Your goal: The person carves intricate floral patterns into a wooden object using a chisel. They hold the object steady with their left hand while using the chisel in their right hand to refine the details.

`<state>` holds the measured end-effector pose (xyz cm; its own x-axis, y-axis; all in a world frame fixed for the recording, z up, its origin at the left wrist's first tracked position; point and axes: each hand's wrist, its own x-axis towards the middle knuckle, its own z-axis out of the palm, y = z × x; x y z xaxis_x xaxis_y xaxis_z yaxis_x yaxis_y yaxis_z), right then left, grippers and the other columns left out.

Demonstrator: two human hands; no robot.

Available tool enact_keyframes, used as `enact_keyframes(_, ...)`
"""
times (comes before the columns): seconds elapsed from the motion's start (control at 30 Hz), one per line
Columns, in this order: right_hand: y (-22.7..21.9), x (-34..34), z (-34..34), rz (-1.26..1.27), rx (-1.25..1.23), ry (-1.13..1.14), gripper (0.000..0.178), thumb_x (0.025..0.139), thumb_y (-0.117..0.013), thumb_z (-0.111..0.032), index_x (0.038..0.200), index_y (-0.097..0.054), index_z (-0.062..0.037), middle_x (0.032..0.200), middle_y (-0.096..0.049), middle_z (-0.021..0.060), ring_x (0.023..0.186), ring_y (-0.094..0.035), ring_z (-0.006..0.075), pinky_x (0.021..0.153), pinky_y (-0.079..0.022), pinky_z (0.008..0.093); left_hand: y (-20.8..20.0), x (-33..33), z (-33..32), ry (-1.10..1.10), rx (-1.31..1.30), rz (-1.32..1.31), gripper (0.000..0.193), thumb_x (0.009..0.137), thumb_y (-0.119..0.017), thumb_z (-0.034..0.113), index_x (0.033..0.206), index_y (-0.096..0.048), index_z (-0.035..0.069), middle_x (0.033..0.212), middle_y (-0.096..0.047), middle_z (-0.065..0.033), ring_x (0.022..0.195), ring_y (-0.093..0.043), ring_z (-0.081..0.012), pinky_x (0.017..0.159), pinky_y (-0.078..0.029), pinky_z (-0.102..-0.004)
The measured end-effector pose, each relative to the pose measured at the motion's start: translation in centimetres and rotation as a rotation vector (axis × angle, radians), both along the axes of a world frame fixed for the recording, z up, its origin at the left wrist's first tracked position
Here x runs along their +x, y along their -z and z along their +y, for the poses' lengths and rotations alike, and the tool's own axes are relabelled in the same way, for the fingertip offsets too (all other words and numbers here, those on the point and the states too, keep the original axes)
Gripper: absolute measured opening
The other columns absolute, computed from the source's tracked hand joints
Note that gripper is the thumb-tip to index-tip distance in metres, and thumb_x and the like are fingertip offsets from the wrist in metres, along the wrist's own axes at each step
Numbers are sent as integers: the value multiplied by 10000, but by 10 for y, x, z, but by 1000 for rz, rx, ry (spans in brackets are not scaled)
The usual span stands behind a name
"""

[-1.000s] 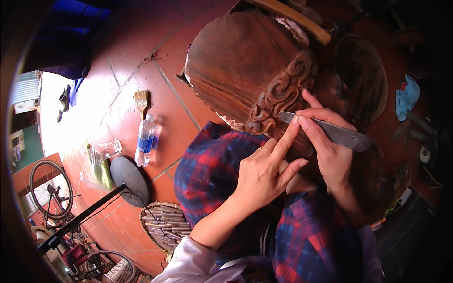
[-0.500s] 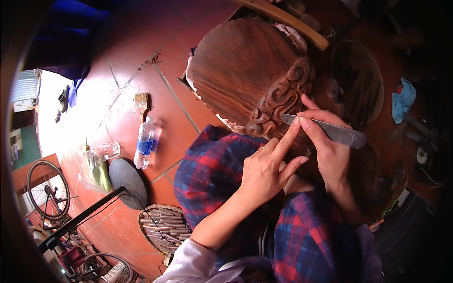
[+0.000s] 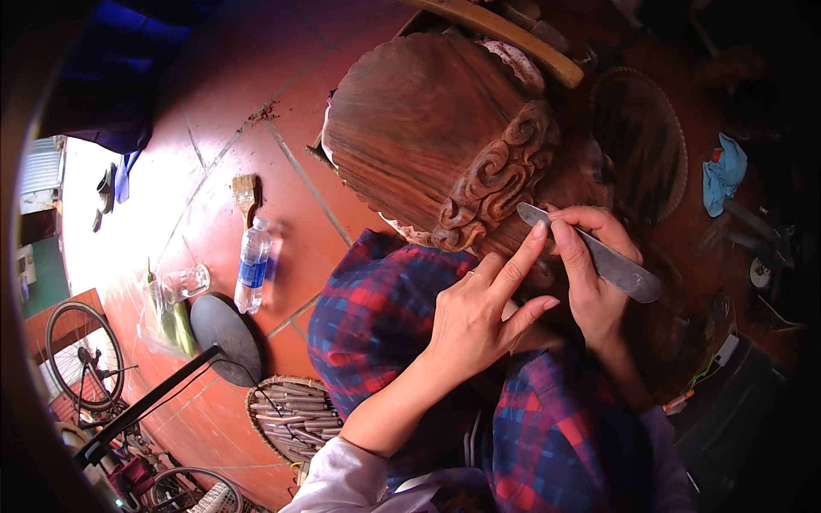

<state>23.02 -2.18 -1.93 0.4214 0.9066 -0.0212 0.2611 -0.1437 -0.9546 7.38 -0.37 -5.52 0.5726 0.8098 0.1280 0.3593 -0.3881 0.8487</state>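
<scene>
My right hand (image 3: 592,261) grips a flat grey metal blade (image 3: 624,272) with rounded ends, pinched between thumb and fingers. The upper end of the blade lies just off the lower right of the scrollwork. My left hand (image 3: 483,303) has its index finger stretched to the blade near that end, with the thumb spread apart. Beyond both hands is a dark brown wooden piece (image 3: 410,111) with a scalloped edge, a smooth grained face and a raised band of carved scrolls (image 3: 496,175). Cloth shows under its edge. My knees in plaid fabric (image 3: 376,299) are below it.
On the tiled floor at left are a brush (image 3: 245,195), a water bottle (image 3: 252,267), a glass (image 3: 186,280) and a round black lamp base (image 3: 227,338). A basket of tool handles (image 3: 295,415) sits near my left knee. A wooden mallet-like bar (image 3: 505,38) and blue cloth (image 3: 723,175) lie farther off.
The blade's upper end has come away from the carved scrolls, down and to the right, and its slant is steeper. My left index finger stays by it. The whole view has shifted slightly.
</scene>
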Motion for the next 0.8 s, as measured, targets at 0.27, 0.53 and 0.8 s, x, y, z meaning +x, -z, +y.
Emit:
enact_keyframes(0.27, 13, 8, 9, -108, 224, -175, 117, 859, -709, 18, 972, -722, 44, 972, -737, 165, 1129, -662, 329, 945, -528, 394, 0, 2, -3, -49, -63, 49, 828, 792, -831, 245, 1480, -432, 17, 986, -686, -150, 683, -653, -211, 632, -548, -317)
enact_keyframes(0.53, 9, 12, 11, -204, 218, -257, 134, 853, -716, -16, 982, -736, 12, 964, -749, 101, 1144, -658, 352, 1070, -437, 483, 1, 2, -5, -121, 58, 31, 776, 852, -750, 351, 1515, -419, 122, 701, -546, -63, 571, -598, -220, 519, -495, -349)
enact_keyframes(0.8, 5, 19, 12, -252, 259, -363, 151, 842, -724, 8, 992, -737, 12, 908, -731, 125, 990, -706, 310, 1015, -504, 470, -4, 1, -5, -115, 51, 65, 729, 853, -755, 316, 1493, -457, 133, 715, -525, -65, 573, -593, -221, 521, -493, -345)
